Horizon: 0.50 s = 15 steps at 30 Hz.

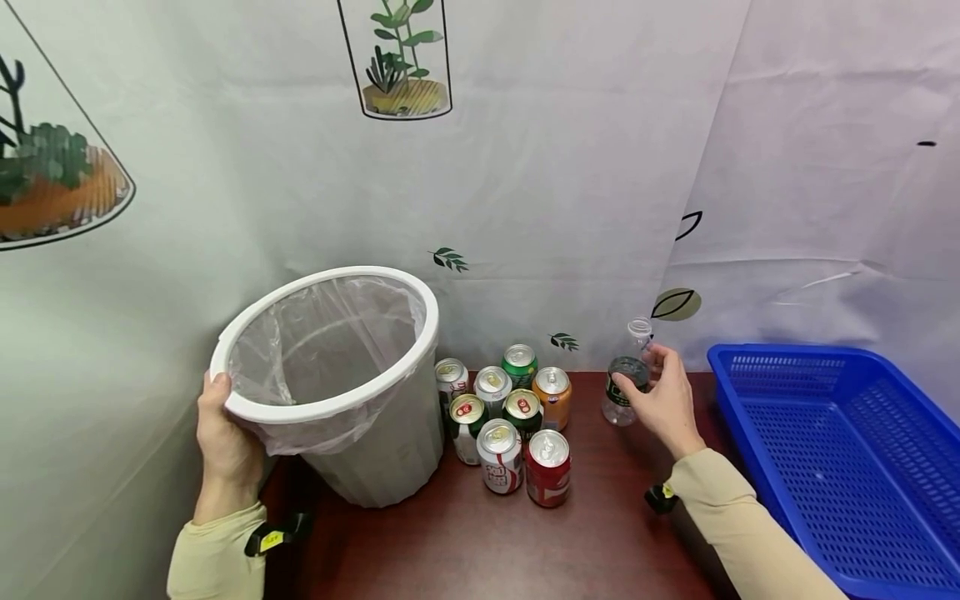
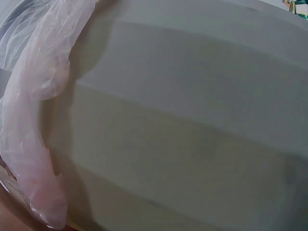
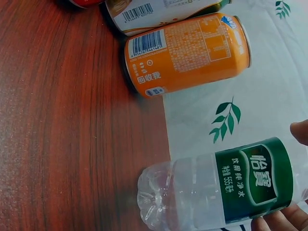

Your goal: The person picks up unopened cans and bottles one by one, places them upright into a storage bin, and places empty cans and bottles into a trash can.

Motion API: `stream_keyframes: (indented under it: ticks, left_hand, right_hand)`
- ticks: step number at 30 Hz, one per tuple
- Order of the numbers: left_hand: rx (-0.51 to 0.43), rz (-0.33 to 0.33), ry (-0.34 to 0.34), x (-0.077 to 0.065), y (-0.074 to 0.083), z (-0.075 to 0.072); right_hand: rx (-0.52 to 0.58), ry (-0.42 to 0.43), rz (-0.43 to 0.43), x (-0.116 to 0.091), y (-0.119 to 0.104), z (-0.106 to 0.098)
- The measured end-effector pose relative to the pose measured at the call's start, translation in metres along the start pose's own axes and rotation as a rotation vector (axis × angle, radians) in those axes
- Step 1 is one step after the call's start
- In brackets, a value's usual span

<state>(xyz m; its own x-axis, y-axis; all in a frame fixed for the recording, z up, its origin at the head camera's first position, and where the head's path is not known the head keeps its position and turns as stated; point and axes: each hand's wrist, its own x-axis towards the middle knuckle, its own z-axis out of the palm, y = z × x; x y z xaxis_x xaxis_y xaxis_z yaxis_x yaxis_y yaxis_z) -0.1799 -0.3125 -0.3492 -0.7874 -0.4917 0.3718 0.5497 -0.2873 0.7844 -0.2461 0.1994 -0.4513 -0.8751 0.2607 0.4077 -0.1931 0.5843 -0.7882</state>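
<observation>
My left hand (image 1: 228, 437) grips the white rim of a grey trash bin (image 1: 375, 467), thumb over the rim. The bin, lined with a clear plastic bag (image 1: 322, 342), leans toward that hand. In the left wrist view the bin's ribbed wall (image 2: 183, 106) fills most of the picture, with the bag's overhang (image 2: 33, 130) at left. At the right, my right hand (image 1: 667, 400) holds a clear plastic bottle (image 1: 617, 412) with a green label (image 3: 255, 178), thumb on one side and fingers on the other. The bottle stands nearly upright near the table's back edge.
Several drink cans stand grouped between bin and bottle, among them a red can (image 1: 548, 479), an orange can (image 3: 187, 53) and a white can (image 1: 498, 467). A blue plastic basket (image 1: 765, 450) stands at the right. A patterned white cloth (image 1: 555, 192) hangs behind the dark red table (image 1: 480, 550).
</observation>
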Motion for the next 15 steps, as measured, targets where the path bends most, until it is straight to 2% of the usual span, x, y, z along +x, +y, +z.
stream_keyframes:
  ticks: [15]
  left_hand:
    - [0.01,-0.002,-0.008,0.0001,0.0005,-0.001]
  right_hand:
    - [0.001,-0.002,-0.009,-0.0021,-0.0077,-0.0035]
